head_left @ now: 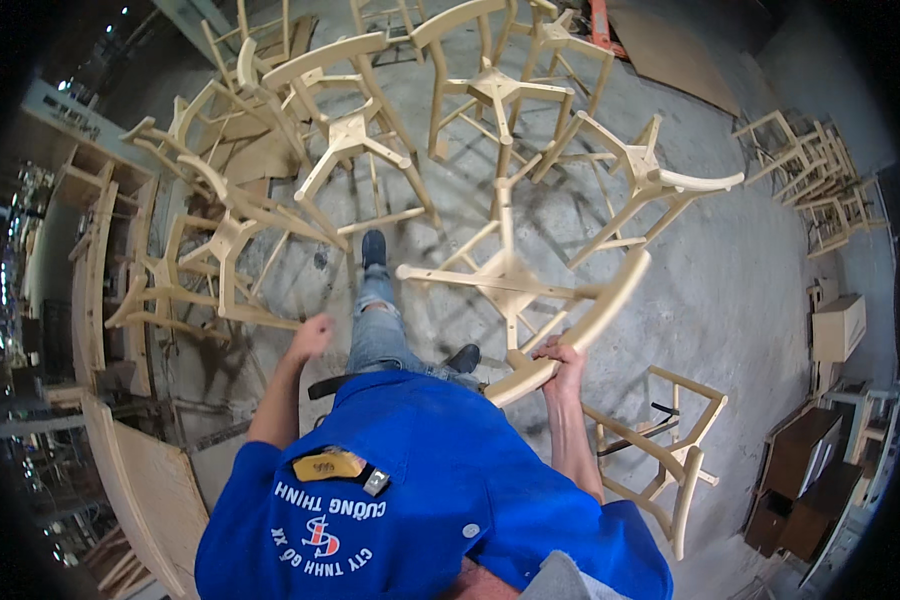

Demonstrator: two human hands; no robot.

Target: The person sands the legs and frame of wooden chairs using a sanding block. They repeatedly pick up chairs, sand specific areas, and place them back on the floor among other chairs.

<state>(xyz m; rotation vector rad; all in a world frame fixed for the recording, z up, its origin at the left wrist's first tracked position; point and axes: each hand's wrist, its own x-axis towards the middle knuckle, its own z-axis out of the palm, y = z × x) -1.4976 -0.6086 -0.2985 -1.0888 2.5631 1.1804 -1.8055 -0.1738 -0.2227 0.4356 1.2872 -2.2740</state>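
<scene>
My right hand [564, 362] is closed around the curved backrest [600, 318] of a pale, seatless wooden chair frame [508, 283]. The frame is tilted in front of me, to the right of my legs, its cross-shaped seat support facing up. My left hand [313, 338] is out to the left of my body, near the end of a leg of another wooden chair frame [228, 240]. That hand is slightly blurred and its fingers are mostly hidden. Whether it touches the leg I cannot tell.
Several similar chair frames [350, 135] stand ahead on the grey concrete floor [710, 290]. One chair frame with dark strips [660, 440] is at right. Stacked frames [820, 170], dark brown boxes [808, 455] and a cardboard box [838, 328] line the far right. Wooden boards [140, 480] stand at left.
</scene>
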